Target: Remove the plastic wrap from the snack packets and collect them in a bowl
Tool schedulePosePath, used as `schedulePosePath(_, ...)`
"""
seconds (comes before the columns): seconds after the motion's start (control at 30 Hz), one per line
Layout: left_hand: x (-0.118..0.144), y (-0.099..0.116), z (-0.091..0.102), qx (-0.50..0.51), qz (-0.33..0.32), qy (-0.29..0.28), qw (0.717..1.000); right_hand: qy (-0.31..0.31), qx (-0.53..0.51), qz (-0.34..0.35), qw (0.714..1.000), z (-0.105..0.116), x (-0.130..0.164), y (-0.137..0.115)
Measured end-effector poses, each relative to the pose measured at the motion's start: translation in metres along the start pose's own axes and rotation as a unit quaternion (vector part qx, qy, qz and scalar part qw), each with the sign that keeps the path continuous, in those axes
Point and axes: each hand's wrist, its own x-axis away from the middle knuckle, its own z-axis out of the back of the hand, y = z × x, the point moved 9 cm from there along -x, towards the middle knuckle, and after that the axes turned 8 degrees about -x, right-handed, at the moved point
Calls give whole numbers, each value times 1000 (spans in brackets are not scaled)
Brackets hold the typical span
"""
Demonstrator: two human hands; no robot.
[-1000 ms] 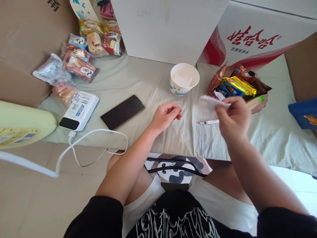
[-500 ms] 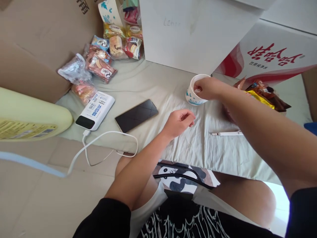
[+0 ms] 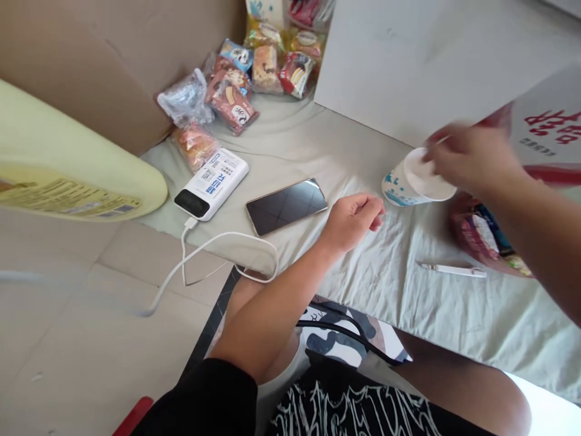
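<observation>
Looking like a home tbh: packaged snacks (image 3: 233,106) and a phone (image 3: 287,206) are lying on a cloth-covered table (image 3: 347,145).

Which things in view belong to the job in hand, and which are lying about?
Probably in use:
paper cup
right hand, blurred, at the cup's rim

Probably lying about:
phone, near the curled left hand
power bank and white cable
slim white item
wrapped snacks at the back left
yellow bottle

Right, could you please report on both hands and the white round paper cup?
Right hand blurred at white paper cup, grip unclear. Left hand curled beside black rectangular phone. Cup standing; slim white stick lies apart.
</observation>
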Motion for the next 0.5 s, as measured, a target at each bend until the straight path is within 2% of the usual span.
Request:
schedulePosePath(0.03,0,2,10,23,1,30,999,48,65,24,996,6,6,-18)
schedulePosePath(0.07,0,4,19,43,3,59,997,52,100,40,993,0,11,-35)
schedulePosePath(0.1,0,5,26,62,8,84,995,45,110,46,992,-13,13,-48)
schedulePosePath(0.13,1,6,32,81,15,105,991,7,110,50,993,-35,13,-59)
schedulePosePath(0.23,0,5,40,133,44,131,981,-137,43,123,982,-130,0,-96)
schedulePosePath(0.33,-2,3,35,153,60,104,981,-237,-8,202,950,-232,-28,-124)
schedulePosePath(0.43,-2,-4,37,147,73,101,981,-274,-6,201,941,-321,-67,-135)
schedulePosePath(0.5,1,-8,43,130,88,117,981,-242,-55,190,950,-355,-88,-142)
